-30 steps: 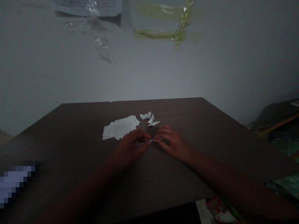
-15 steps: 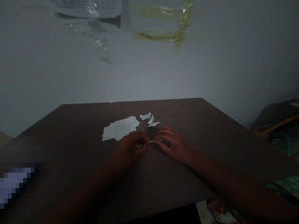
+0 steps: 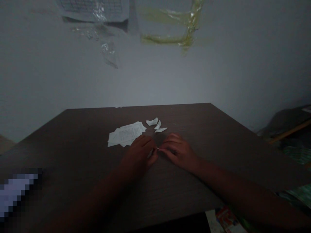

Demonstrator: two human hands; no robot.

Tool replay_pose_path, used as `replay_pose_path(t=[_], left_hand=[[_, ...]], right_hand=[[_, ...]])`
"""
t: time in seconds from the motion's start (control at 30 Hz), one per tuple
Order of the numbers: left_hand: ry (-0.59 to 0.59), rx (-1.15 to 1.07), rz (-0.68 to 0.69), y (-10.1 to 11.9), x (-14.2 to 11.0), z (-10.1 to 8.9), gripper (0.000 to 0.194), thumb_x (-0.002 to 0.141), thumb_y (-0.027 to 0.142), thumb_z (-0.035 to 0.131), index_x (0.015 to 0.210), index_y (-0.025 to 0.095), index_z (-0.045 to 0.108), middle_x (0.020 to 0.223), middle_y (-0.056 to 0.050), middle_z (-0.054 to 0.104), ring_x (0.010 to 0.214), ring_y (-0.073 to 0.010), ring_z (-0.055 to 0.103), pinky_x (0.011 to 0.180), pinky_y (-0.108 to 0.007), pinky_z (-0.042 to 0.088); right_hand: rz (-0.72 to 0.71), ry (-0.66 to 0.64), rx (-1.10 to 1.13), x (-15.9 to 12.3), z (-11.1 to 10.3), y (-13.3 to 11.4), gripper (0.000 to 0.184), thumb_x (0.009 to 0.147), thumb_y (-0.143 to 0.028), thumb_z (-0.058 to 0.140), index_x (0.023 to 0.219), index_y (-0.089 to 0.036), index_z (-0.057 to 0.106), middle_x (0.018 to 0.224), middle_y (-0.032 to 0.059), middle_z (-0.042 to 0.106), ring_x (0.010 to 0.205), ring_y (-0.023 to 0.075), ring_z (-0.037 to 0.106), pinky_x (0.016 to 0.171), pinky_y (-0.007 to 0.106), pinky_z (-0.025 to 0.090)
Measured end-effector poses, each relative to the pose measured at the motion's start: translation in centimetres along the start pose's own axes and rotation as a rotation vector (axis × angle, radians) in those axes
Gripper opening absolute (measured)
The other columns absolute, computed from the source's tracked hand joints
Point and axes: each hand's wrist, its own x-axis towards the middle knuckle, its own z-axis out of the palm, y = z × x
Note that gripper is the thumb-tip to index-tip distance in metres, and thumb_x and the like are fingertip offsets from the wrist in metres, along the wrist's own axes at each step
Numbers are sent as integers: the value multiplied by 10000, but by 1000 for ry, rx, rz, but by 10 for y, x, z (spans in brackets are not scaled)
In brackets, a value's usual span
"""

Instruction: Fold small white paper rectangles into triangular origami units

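Observation:
My left hand (image 3: 140, 153) and my right hand (image 3: 177, 151) rest on a dark wooden table (image 3: 218, 142), their fingertips meeting. Between them they pinch a small folded slip of white paper (image 3: 153, 150), mostly hidden by the fingers. Just beyond my left hand lies a loose stack of printed paper rectangles (image 3: 126, 134). Three small folded white paper pieces (image 3: 156, 125) sit beyond my right hand, apart from both hands.
A pale wall rises behind the table, with taped plastic and a sheet of paper (image 3: 94, 9) high up. A blurred-out patch (image 3: 14, 194) lies at the table's near left. Clutter (image 3: 289, 129) and coloured packaging (image 3: 228, 220) lie off the right edge.
My hands have drawn closer together, so less of the paper slip shows between the fingertips. The view has tipped slightly upward.

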Motion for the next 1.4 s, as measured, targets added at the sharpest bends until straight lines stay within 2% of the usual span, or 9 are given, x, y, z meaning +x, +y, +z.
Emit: replay_pose_path(t=[0.13,0.23,0.3,0.4,0.53,0.63,0.8,1.0,1.4], left_hand=[[39,99,-18,-17,2,-11,178,937,81,647,868,242,616,909,-43,721,907,-258,689,819,-382,597],[69,122,-69,-24,2,-19,176,947,93,671,857,238,628,890,-38,712,897,-252,683,840,-383,586],[84,103,-58,-22,1,-18,107,976,120,699,971,227,703,976,-61,759,960,-267,713,890,-408,600],[34,69,11,-14,-1,-9,190,1021,153,736,1194,227,764,1174,-98,819,1098,-301,757,1001,-472,617],[-80,-35,-6,-12,-1,0,158,1077,125,667,1063,229,785,1054,-63,824,1022,-271,784,964,-431,639],[-70,-93,-43,-17,-1,-5,175,1082,132,644,1053,226,788,1045,-64,810,1009,-266,777,941,-418,641],[-81,-84,-64,-18,-1,-13,177,1074,144,634,1066,233,786,1049,-66,799,1014,-273,766,950,-436,625],[-90,-86,-92,-13,0,-6,133,1052,170,717,1039,263,811,1062,-63,814,1039,-279,769,991,-444,624],[-78,-32,60,-11,-1,-2,184,1112,133,591,993,198,716,987,-55,725,939,-232,719,870,-381,615]], right_hand=[[62,11,35,1,-9,6,166,1165,-314,709,1065,-273,835,951,61,834,925,264,760,904,478,643],[100,35,23,2,-14,10,148,1150,-295,723,1070,-277,846,965,59,837,937,265,768,950,497,638],[98,29,20,1,-12,10,137,1146,-292,734,1065,-272,843,958,58,836,939,263,769,941,486,635],[64,-1,44,0,-5,8,167,1164,-328,727,1049,-264,830,951,59,835,930,255,763,890,455,637],[55,-25,78,0,-3,8,143,1171,-349,725,1107,-274,829,1000,56,845,962,252,774,910,455,651],[55,-30,93,1,-8,11,93,1151,-319,749,1155,-271,828,1042,67,852,1011,262,782,923,462,659],[107,-51,131,1,-13,15,137,1160,-317,724,1084,-277,830,984,60,839,956,255,771,910,464,659],[66,-55,178,1,-9,12,166,1175,-336,721,1078,-262,834,974,56,848,938,239,771,891,429,649],[115,-111,245,-1,-6,13,226,1173,-412,731,1051,-281,869,950,40,863,915,237,768,913,428,629]])
